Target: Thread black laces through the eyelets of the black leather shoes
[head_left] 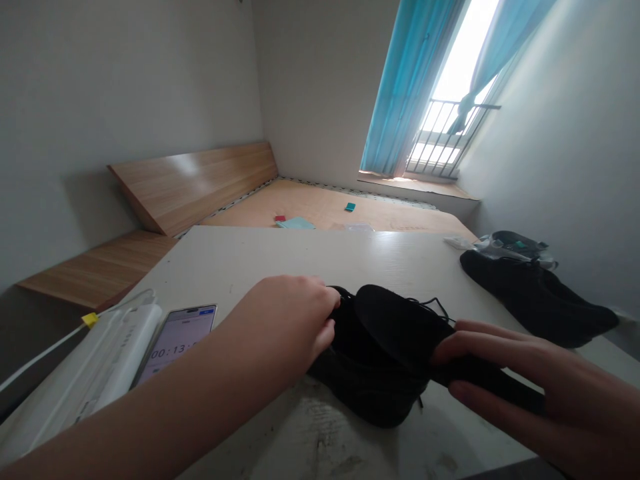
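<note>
A black lace-up shoe (370, 400) rests on the white table just in front of me. My left hand (295, 313) is closed on the shoe's far left rim, fingertips partly hidden behind it. Between the thumb and fingers of my right hand (530, 373) is a flat black insole (400, 323). Its broad rounded end lies tilted over the shoe's opening, and its narrower end runs back under my right palm. How far the insole reaches inside the shoe I cannot tell. Loose black laces (434, 305) stick up behind the insole.
At the right stands a second black shoe (530, 293), with a clear plastic bag (500, 247) behind it. On the left lie a phone (185, 330) showing a timer and a white power strip (117, 353) with a cable. Beyond the table (280, 247) is a bed (320, 200).
</note>
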### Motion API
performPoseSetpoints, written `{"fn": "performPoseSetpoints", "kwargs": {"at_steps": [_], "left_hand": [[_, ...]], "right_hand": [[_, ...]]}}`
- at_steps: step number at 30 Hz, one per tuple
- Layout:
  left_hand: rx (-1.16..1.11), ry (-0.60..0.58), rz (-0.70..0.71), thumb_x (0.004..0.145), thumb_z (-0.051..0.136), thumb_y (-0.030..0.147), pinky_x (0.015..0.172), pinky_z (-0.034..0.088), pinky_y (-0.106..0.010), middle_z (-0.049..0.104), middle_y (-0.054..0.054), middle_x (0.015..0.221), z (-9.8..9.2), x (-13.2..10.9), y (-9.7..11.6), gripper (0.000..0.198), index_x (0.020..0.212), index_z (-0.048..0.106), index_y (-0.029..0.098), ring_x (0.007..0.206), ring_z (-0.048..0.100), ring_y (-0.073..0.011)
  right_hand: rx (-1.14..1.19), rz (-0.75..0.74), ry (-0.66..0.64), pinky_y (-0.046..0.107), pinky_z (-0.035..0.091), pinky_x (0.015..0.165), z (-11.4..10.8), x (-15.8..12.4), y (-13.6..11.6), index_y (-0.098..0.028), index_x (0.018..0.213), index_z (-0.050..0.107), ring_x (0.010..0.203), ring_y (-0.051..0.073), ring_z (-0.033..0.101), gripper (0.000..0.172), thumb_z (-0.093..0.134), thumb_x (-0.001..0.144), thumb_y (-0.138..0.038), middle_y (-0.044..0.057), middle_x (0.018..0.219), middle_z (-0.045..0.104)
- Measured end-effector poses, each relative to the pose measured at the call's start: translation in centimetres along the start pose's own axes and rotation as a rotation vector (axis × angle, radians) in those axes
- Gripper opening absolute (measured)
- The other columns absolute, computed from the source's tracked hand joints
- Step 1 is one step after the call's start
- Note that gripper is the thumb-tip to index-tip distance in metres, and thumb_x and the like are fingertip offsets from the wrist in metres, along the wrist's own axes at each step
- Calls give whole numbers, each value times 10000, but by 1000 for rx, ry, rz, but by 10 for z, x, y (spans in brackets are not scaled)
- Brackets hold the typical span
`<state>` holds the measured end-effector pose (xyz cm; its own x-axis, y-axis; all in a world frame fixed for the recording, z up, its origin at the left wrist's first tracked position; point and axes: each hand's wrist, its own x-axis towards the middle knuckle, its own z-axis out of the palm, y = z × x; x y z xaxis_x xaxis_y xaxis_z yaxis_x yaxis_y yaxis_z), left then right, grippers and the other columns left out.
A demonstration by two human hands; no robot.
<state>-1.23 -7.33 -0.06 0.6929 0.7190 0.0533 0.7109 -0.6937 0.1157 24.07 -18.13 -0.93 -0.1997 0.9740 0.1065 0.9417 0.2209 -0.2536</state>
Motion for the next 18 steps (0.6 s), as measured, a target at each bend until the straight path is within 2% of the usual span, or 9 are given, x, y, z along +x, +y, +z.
{"fn": "performPoseSetpoints", "kwargs": {"at_steps": [3, 6, 8, 11, 15, 18], "left_hand": [[-27, -25, 33, 814, 586, 314, 690, 489, -348, 675, -14, 1118, 1, -3, -5, 297, 1101, 656, 294, 878, 669, -243], [-60, -60, 78, 774, 654, 349, 792, 507, -386, 608, 6, 1260, 0, -7, -9, 436, 1203, 587, 307, 955, 651, -251], [-61, -66, 89, 757, 684, 368, 869, 494, -408, 590, -10, 1290, 1, -8, -10, 522, 1253, 547, 277, 1015, 628, -263], [-47, -71, 95, 734, 716, 382, 939, 467, -429, 580, -48, 1309, 2, -8, -10, 602, 1281, 519, 225, 1102, 583, -280], [-28, -59, 121, 728, 723, 379, 955, 462, -434, 561, -70, 1336, 4, -7, -12, 609, 1277, 519, 211, 1155, 555, -287], [-1, -48, 138, 726, 722, 381, 968, 456, -431, 548, -88, 1356, 5, -7, -12, 606, 1270, 534, 193, 1193, 534, -297]], "right_hand": [[2, -34, -100, 334, 559, 893, -6, 4, 2, -389, 1202, 607, 1092, 235, 635, 350, 485, 890, -492, -19, 1245, 638], [-41, -101, -216, 323, 522, 952, -15, 13, -5, -409, 1304, 532, 1151, 224, 600, 402, 474, 907, -435, -37, 1304, 602], [-82, -162, -265, 323, 522, 939, -20, 24, -16, -367, 1302, 549, 1145, 233, 602, 400, 464, 912, -385, -9, 1298, 608], [-165, -202, -368, 372, 530, 894, -22, 45, -41, -279, 1168, 657, 1038, 255, 649, 332, 457, 904, -311, 53, 1177, 669], [-232, -172, -492, 378, 556, 738, -8, 77, -77, -196, 965, 721, 798, 248, 694, 270, 461, 895, -221, 91, 962, 717], [-287, -266, -511, 406, 550, 770, 16, 96, -90, -137, 1018, 714, 887, 293, 684, 274, 475, 886, -159, 146, 1073, 695]]}}
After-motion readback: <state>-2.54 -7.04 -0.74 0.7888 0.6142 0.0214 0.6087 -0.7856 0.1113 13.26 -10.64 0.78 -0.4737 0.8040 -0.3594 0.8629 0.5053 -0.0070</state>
